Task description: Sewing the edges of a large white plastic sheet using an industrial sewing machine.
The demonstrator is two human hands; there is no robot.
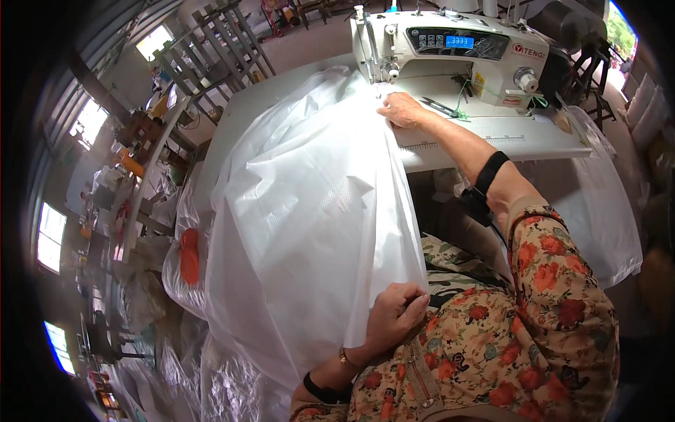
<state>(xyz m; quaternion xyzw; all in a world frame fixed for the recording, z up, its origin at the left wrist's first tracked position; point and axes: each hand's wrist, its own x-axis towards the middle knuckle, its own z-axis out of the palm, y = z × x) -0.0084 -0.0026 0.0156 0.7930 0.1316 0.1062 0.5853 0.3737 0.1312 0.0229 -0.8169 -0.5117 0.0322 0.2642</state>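
A large sheet of white translucent plastic [295,204] hangs from the bed of a white sewing machine [450,49] down to my lap. At its right edge, close to my body, my left hand [397,315] is closed with the edge pinched in its fingers. Farther up that same edge, my right hand [403,110] grips the plastic just beside the needle area. The edge runs fairly straight between both hands. Bright lamp light washes out the plastic by the needle, so the presser foot is hard to make out.
Dark thread snips [439,107] lie on the machine bed, with green thread [460,114] near them. A red bundle [190,257] shows at the sheet's left side. More clear plastic [583,204] hangs off the table's right end. A slatted wooden rack [218,53] stands behind on the left.
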